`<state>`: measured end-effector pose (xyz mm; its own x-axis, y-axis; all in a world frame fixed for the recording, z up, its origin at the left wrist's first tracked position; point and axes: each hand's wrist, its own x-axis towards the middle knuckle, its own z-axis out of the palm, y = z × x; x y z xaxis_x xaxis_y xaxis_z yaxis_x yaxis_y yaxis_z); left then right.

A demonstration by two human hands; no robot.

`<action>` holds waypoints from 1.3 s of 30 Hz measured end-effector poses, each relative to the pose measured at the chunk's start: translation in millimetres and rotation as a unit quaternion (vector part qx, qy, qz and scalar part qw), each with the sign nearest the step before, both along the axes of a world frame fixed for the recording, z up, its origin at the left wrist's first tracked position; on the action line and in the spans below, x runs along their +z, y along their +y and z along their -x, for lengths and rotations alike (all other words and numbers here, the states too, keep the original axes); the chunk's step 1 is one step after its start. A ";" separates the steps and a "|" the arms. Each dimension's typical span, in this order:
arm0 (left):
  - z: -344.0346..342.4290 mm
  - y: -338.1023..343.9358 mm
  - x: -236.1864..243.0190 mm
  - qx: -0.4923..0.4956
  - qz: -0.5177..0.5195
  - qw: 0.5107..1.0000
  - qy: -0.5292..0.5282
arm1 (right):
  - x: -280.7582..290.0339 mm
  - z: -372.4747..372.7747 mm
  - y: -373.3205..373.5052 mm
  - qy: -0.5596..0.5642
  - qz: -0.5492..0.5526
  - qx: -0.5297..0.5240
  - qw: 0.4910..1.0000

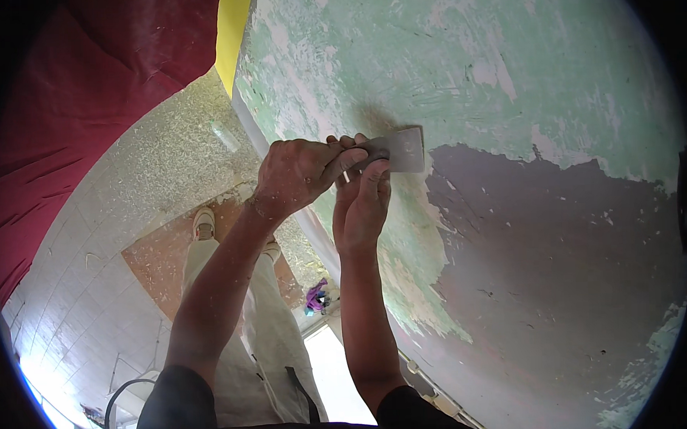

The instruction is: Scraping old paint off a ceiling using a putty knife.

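A wide metal paint scraper (407,149) meets the wall (544,230) with its blade edge, at the border between pale green flaking paint and bare grey surface. My left hand (298,174) wraps round the handle end, thumb pointing along it toward the blade. Closer to the blade, my right hand (364,211) grips the same scraper from below, its thumb pressed on the near side. Most of the handle is hidden by my fingers. Pale green paint (466,51) with whitish scuffs covers the upper part of the wall.
Paint chips (193,133) litter the floor along the wall. I stand on a brown board (160,259). Dark red sheeting (97,79) hangs at the left, beside a yellow strip (233,37). A purple cloth (315,297) lies near the wall's foot.
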<state>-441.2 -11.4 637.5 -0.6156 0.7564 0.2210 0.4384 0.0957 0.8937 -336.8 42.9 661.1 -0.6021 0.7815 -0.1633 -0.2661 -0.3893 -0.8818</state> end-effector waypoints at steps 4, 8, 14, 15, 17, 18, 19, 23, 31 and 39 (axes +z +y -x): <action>5.1 8.7 -8.4 -0.038 -0.011 0.998 0.038 | -0.6 -2.7 6.8 -0.052 -0.066 -0.016 0.996; 4.4 14.8 -13.3 -0.015 -0.047 0.998 0.028 | -4.9 -2.3 9.9 -0.061 -0.103 -0.015 0.993; 23.2 22.1 -11.1 -0.073 -0.031 0.995 0.066 | -9.5 3.6 15.8 -0.039 -0.134 -0.029 0.990; 25.3 23.3 -10.9 -0.077 -0.064 0.993 0.069 | -9.9 4.9 16.1 -0.030 -0.135 -0.030 0.990; 27.0 26.1 -7.8 -0.076 -0.070 0.992 0.074 | -10.6 4.6 18.0 -0.027 -0.147 -0.029 0.988; 28.5 26.4 -6.5 -0.075 -0.076 0.991 0.081 | -10.9 4.7 18.5 -0.023 -0.161 -0.028 0.986; 29.2 27.8 -6.0 -0.075 -0.076 0.991 0.078 | -10.4 3.6 20.1 -0.025 -0.161 -0.028 0.986; 30.5 28.0 -4.2 -0.079 -0.062 0.988 0.114 | -7.7 2.5 19.4 -0.026 -0.143 -0.030 0.989; 20.3 25.0 -1.7 -0.080 -0.060 0.991 0.092 | -10.3 -5.0 18.5 -0.032 -0.161 -0.028 0.986; 16.1 22.7 -6.6 -0.081 -0.078 0.988 0.102 | -10.9 -5.4 14.3 -0.004 -0.164 -0.033 0.986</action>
